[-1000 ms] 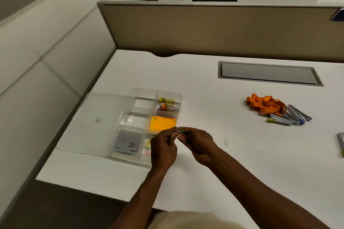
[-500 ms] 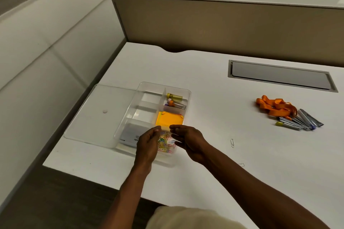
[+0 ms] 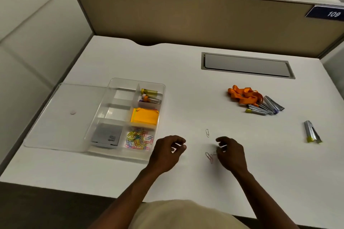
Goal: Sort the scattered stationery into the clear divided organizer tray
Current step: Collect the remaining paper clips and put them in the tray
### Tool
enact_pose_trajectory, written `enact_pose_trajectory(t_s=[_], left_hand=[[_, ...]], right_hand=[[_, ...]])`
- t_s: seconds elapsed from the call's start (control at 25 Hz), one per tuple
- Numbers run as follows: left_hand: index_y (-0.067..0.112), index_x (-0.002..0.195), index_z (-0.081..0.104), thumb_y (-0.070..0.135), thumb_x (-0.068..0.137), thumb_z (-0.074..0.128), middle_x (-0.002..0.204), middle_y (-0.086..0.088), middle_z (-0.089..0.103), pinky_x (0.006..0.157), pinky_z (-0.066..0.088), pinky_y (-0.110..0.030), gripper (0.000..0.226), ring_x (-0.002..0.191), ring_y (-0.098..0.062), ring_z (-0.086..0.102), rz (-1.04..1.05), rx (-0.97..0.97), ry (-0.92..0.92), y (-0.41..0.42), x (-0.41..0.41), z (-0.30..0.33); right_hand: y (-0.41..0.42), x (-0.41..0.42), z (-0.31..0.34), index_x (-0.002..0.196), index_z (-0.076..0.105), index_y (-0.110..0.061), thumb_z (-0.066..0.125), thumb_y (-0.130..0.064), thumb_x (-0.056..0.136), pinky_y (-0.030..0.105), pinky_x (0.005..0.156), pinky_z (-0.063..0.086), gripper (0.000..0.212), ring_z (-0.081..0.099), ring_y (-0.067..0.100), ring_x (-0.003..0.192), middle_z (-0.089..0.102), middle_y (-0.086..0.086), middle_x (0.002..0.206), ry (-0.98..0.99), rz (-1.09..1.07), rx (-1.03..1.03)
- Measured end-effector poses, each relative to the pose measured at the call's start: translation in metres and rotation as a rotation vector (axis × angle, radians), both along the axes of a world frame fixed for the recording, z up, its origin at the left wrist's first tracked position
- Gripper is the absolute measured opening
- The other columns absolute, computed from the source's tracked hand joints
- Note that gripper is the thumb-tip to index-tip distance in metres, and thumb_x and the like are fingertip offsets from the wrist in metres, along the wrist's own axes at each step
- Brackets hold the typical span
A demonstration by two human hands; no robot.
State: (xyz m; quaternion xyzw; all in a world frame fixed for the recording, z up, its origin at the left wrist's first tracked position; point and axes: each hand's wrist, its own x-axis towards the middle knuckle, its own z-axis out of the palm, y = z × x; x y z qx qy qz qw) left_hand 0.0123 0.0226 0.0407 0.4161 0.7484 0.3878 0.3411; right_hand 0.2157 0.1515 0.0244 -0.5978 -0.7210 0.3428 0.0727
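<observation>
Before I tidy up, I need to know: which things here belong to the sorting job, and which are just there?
Job:
clear divided organizer tray
loose silver paper clip
pink paper clips
silver staple strips
orange lanyard

Just there:
clear flat lid
grey cable hatch
blue sign 109

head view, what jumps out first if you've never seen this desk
The clear tray on the desk's left, with its bright orange sticky notes and a heap of coloured paper clips in the near right compartment. Across the desk on the right lies an orange lanyard. In front, the right hand hovers by a few loose clips, the left hand beside the tray.
</observation>
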Motion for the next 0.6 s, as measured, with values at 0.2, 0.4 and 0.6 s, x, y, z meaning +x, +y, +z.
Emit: enact_pose_trajectory(t_s=[0.2, 0.4, 0.6], left_hand=[[0.025, 0.109, 0.07, 0.024, 0.082, 0.075, 0.104, 0.007, 0.068, 0.078, 0.051, -0.019, 0.028, 0.082, -0.005, 0.062, -0.258, -0.184, 0.13, 0.021, 0.031, -0.034], [0.019, 0.117, 0.065, 0.022, 0.08, 0.073, 0.106, -0.001, 0.064, 0.088, 0.049, -0.034, 0.037, 0.097, -0.018, 0.06, -0.428, -0.16, 0.265, 0.045, 0.054, -0.045], [0.022, 0.119, 0.066, 0.018, 0.083, 0.071, 0.106, 0.001, 0.063, 0.087, 0.048, -0.029, 0.037, 0.099, -0.015, 0.06, -0.425, -0.13, 0.255, 0.053, 0.059, -0.052]], right_hand=[[-0.02, 0.026, -0.024, 0.105, 0.065, -0.012, 0.059, -0.008, 0.078, 0.03, 0.069, 0.044, 0.028, 0.061, 0.028, 0.082, 0.055, 0.006, 0.097, -0.191, 0.117, 0.063], [-0.037, 0.005, -0.029, 0.098, 0.067, -0.013, 0.065, -0.016, 0.077, 0.038, 0.066, 0.052, 0.021, 0.06, 0.023, 0.073, 0.055, 0.003, 0.093, -0.046, 0.189, 0.056], [-0.038, 0.026, -0.028, 0.126, 0.063, -0.013, 0.075, -0.02, 0.078, 0.034, 0.074, 0.051, 0.049, 0.063, 0.022, 0.082, 0.056, 0.004, 0.11, -0.083, 0.213, 0.042]])
